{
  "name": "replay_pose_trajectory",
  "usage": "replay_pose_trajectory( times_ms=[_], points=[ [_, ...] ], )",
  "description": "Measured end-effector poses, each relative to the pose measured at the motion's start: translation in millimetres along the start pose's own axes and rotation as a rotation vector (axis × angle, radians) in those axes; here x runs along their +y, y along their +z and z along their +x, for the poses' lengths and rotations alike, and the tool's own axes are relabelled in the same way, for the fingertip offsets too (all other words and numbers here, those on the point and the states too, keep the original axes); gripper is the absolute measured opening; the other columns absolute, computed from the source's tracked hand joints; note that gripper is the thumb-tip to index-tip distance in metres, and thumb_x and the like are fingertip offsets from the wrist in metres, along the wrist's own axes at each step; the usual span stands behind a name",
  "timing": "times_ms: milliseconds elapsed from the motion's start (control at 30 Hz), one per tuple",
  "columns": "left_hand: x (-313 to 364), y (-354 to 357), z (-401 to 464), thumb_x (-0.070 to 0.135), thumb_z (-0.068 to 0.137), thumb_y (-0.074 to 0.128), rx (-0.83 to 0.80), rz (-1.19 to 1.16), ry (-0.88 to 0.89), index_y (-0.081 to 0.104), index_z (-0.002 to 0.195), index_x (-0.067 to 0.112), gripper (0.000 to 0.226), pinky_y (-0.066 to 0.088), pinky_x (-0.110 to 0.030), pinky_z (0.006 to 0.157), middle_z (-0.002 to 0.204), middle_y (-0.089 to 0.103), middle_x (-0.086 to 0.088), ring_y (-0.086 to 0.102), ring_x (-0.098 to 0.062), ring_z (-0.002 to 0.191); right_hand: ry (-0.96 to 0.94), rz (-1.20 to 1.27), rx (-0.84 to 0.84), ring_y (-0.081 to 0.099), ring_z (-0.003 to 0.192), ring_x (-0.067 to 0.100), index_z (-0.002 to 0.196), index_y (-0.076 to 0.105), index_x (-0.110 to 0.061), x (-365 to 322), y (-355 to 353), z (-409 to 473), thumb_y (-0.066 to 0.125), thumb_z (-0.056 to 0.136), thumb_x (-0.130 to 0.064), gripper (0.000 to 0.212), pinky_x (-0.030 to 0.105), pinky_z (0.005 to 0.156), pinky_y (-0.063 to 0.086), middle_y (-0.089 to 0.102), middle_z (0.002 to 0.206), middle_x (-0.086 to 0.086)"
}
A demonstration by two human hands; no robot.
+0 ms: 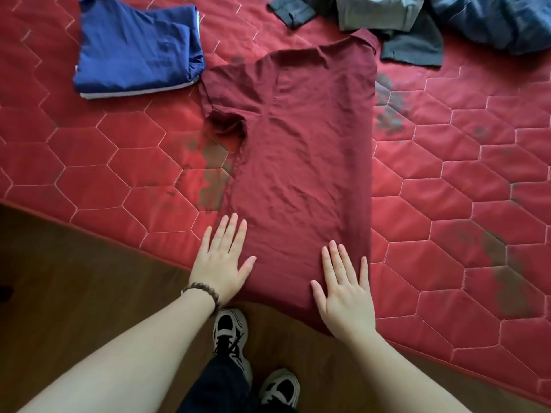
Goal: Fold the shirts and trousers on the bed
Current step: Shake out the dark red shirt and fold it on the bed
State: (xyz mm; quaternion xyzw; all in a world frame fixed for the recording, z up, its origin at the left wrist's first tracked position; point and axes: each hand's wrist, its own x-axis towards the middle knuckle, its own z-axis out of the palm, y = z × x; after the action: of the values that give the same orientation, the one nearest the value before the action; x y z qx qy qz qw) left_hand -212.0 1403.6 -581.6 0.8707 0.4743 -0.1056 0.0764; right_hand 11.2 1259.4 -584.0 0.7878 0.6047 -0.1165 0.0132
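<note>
A maroon shirt point(301, 150) lies lengthwise on the red quilted bed point(447, 174), its right side folded in to a straight edge and its left sleeve bunched. My left hand point(222, 260) lies flat with fingers spread on the shirt's lower left edge. On the hem at the lower right, my right hand point(346, 293) presses flat as well. A folded blue garment point(137, 46) sits at the upper left. Unfolded grey and dark grey clothes point(381, 19) and a blue denim piece point(501, 22) are piled at the top right.
The bed's near edge runs diagonally from left to lower right, with the shirt hem hanging over it. Brown wooden floor point(74, 293) lies below, where my shoes point(231, 329) stand. Dark stains mark the quilt beside the shirt.
</note>
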Motion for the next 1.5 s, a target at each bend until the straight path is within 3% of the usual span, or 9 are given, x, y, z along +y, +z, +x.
replay_pose_trajectory(
  times_ms=[300, 500, 700, 867, 967, 1133, 1267, 1367, 1500],
  points=[
    [-5, -85, 41, 0.060, 0.088, 0.010, 0.062, -0.186, -0.203, 0.022, 0.150, 0.007, 0.083, 0.009, -0.042, 0.120, 0.156, 0.024, -0.013, 0.019, -0.024, 0.145, -0.041, 0.076, 0.080, 0.005, 0.148, 0.015, 0.152, 0.022, -0.013, -21, -70, 56, 0.027, 0.098, -0.046, 0.063, 0.050, 0.118, 0.005, 0.014, 0.160, 0.003],
    [-49, -123, 117, 0.064, 0.083, 0.005, 0.165, -0.256, -0.312, 0.020, 0.150, 0.004, 0.091, 0.008, -0.040, 0.119, 0.157, 0.022, -0.013, 0.017, -0.025, 0.146, -0.203, 0.054, 0.137, 0.007, 0.148, 0.019, 0.151, 0.026, -0.017, -48, -122, 186, 0.030, 0.097, -0.039, 0.058, 0.052, 0.118, 0.006, 0.016, 0.160, 0.004],
    [-64, -115, 210, 0.072, 0.082, 0.020, 0.117, -0.465, -0.656, 0.022, 0.148, -0.001, 0.099, 0.016, -0.042, 0.118, 0.153, 0.029, -0.019, 0.022, -0.030, 0.144, -0.366, -0.031, 0.104, 0.004, 0.149, 0.021, 0.152, 0.023, -0.021, -79, -133, 327, 0.031, 0.098, -0.037, 0.057, 0.053, 0.118, 0.007, 0.012, 0.160, 0.006],
    [-65, -115, 257, 0.076, 0.076, 0.031, 0.184, -0.462, -0.831, 0.052, 0.118, 0.003, 0.086, 0.040, -0.044, 0.084, 0.110, 0.058, -0.014, 0.052, -0.034, 0.103, -0.481, -0.054, 0.007, 0.020, 0.146, 0.026, 0.148, 0.032, -0.019, -106, -129, 419, 0.051, 0.091, -0.019, 0.060, 0.048, 0.119, 0.011, 0.020, 0.159, 0.010],
    [-71, -112, 272, 0.077, 0.074, 0.043, 0.137, -0.492, -0.908, 0.053, 0.101, 0.007, 0.075, 0.040, -0.043, 0.082, 0.102, 0.061, -0.014, 0.056, -0.034, 0.099, -0.543, -0.068, -0.079, 0.016, 0.146, 0.024, 0.151, 0.024, -0.024, -124, -133, 461, 0.054, 0.088, -0.010, 0.071, 0.041, 0.120, 0.004, 0.015, 0.160, 0.005],
    [-77, -107, 274, 0.079, 0.068, 0.053, 0.013, -0.333, -0.755, 0.058, 0.097, 0.015, 0.071, 0.035, -0.040, 0.085, 0.102, 0.058, -0.005, 0.052, -0.026, 0.102, -0.565, -0.213, -0.272, 0.026, 0.138, 0.026, 0.153, 0.007, -0.026, -144, -136, 506, 0.078, 0.074, -0.021, 0.107, 0.040, 0.114, 0.021, 0.028, 0.152, 0.002],
    [-78, -107, 269, 0.057, 0.080, 0.060, -0.009, -0.412, -0.640, 0.061, 0.093, 0.020, 0.040, 0.031, -0.036, 0.089, 0.104, 0.053, 0.000, 0.046, -0.023, 0.108, -0.572, -0.312, -0.316, 0.045, 0.118, 0.028, 0.123, 0.045, -0.014, -148, -139, 510, 0.076, 0.076, -0.025, 0.058, 0.038, 0.094, 0.032, 0.058, 0.119, 0.007],
    [-76, -112, 268, 0.032, 0.083, 0.065, 0.041, -0.512, -0.554, 0.059, 0.095, 0.017, 0.020, 0.033, -0.035, 0.084, 0.100, 0.055, -0.005, 0.051, -0.028, 0.101, -0.644, -0.273, -0.192, 0.050, 0.108, 0.029, 0.109, 0.056, -0.015, -136, -147, 501, 0.068, 0.080, -0.020, 0.031, 0.038, 0.086, 0.033, 0.061, 0.107, 0.005],
    [-64, -127, 269, 0.001, 0.064, 0.060, 0.319, -0.728, -0.376, 0.054, 0.076, 0.018, 0.022, 0.032, -0.034, 0.069, 0.075, 0.054, -0.001, 0.055, -0.032, 0.075, -0.747, -0.111, 0.191, 0.055, 0.081, 0.033, 0.087, 0.059, -0.009, -94, -163, 483, 0.076, 0.057, -0.011, 0.034, 0.044, 0.081, 0.044, 0.057, 0.082, 0.009]
  ],
)
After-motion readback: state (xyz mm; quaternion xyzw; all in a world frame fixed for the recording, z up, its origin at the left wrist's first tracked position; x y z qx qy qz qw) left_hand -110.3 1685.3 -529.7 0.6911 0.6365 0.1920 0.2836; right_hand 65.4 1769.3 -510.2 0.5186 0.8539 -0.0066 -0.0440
